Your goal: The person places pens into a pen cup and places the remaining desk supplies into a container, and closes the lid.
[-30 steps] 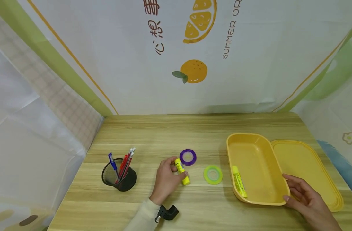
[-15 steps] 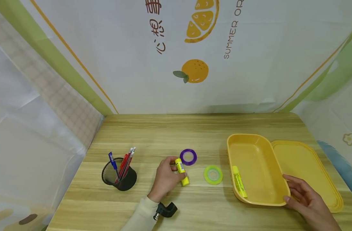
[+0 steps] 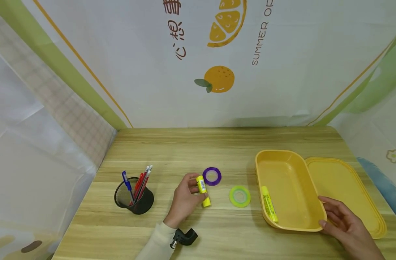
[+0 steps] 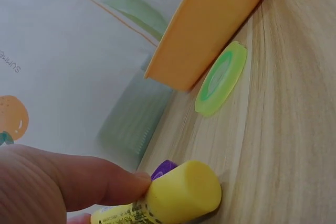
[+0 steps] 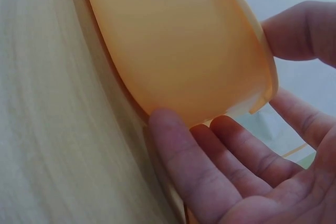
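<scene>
At left, the cup (image 3: 145,205) stood apart from the left hand (image 3: 184,199), which held the tube (image 3: 202,187) between thumb and fingers, just beside the purple tape (image 3: 219,176). We judged the tube light, rigid and smooth, liable to roll; we recommended gripping mid-barrel, across its round sides. The green tape (image 3: 232,196) lay flat between tube and box (image 3: 292,191). Inside the box, a second tube (image 3: 269,204) rested by the left wall. The right hand (image 3: 349,225) gripped the near-right corner, which we judged a firm hold on light, slightly flexible plastic.
</scene>
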The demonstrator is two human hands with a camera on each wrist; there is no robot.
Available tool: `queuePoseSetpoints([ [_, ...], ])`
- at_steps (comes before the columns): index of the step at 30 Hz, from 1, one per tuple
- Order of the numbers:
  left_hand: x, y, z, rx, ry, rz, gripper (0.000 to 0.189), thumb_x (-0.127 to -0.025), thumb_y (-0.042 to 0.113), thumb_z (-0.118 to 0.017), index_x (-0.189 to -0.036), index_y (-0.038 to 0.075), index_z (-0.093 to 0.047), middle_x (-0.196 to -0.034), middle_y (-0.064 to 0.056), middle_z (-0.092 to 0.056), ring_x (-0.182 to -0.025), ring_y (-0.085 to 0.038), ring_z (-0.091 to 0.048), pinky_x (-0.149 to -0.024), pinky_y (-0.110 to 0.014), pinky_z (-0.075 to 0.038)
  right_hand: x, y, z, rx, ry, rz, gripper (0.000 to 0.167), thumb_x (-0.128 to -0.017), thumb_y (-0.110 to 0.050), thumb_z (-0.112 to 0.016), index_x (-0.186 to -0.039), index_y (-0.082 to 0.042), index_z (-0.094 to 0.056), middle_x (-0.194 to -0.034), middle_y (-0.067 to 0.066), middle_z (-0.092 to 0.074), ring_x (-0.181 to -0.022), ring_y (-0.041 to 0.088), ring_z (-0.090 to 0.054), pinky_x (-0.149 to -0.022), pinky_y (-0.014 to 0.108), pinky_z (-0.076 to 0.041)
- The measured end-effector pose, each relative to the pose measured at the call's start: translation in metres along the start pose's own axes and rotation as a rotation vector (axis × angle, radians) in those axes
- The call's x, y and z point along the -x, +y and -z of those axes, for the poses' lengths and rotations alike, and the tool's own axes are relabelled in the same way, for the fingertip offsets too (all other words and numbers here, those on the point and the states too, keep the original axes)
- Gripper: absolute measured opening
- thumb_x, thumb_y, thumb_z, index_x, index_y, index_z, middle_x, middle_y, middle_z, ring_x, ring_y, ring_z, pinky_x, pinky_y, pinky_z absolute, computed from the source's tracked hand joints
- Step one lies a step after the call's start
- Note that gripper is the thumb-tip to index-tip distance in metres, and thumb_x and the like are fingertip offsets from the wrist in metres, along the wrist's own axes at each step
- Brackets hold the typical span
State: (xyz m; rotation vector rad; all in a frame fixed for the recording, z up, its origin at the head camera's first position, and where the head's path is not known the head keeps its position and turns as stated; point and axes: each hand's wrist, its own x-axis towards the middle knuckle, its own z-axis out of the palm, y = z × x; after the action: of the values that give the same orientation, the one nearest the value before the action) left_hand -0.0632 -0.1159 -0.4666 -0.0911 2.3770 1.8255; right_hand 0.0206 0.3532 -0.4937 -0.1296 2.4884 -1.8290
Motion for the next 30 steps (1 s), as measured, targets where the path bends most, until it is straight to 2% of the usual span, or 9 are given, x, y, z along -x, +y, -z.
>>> queuePoseSetpoints([
  [6, -0.0006, 0.0013, -0.0009, 0.033, -0.001, -0.004, 0.066, -0.084, -0.006, -0.083, -0.143, 0.005, -0.056, -0.128, -0.023, -0.059, -0.106, -0.027, -0.069, -0.078, -0.029, -0.062, 0.0005, -0.0007, -0.0007, -0.032, -0.001, 0.001, 0.062, -0.102, 0.01, -0.059, -0.159, -0.006, -0.041, -0.132, -0.016, -0.061, -0.117, -0.009, -0.063, -0.08, 0.019, -0.061],
  [15, -0.0002, 0.001, -0.0006, 0.077, -0.019, 0.006, 0.067, -0.087, -0.005, -0.081, -0.146, 0.009, -0.055, -0.13, -0.023, -0.063, -0.106, -0.027, -0.069, -0.08, -0.031, -0.063, 0.0, -0.0009, -0.0009, -0.02, 0.009, -0.015, 0.062, -0.103, 0.009, -0.06, -0.159, -0.008, -0.041, -0.129, -0.013, -0.062, -0.114, -0.006, -0.064, -0.079, 0.021, -0.061],
  [21, 0.0003, 0.003, 0.0006, 0.07, -0.008, 0.012, 0.065, -0.088, -0.003, -0.081, -0.146, 0.013, -0.056, -0.132, -0.021, -0.062, -0.099, -0.024, -0.07, -0.08, -0.032, -0.063, 0.0002, -0.0009, -0.0013, -0.014, 0.012, -0.002, 0.063, -0.102, 0.009, -0.06, -0.159, -0.007, -0.041, -0.129, -0.014, -0.062, -0.114, -0.006, -0.064, -0.081, 0.018, -0.06],
  [30, -0.0006, 0.0049, -0.0033, 0.095, -0.004, 0.008, 0.062, -0.09, 0.001, -0.081, -0.146, 0.013, -0.057, -0.134, -0.022, -0.061, -0.105, -0.028, -0.067, -0.083, -0.032, -0.063, 0.0006, -0.0023, -0.0026, -0.008, 0.014, 0.008, 0.062, -0.102, 0.009, -0.06, -0.159, -0.006, -0.041, -0.132, -0.015, -0.063, -0.116, -0.007, -0.063, -0.083, 0.015, -0.059],
])
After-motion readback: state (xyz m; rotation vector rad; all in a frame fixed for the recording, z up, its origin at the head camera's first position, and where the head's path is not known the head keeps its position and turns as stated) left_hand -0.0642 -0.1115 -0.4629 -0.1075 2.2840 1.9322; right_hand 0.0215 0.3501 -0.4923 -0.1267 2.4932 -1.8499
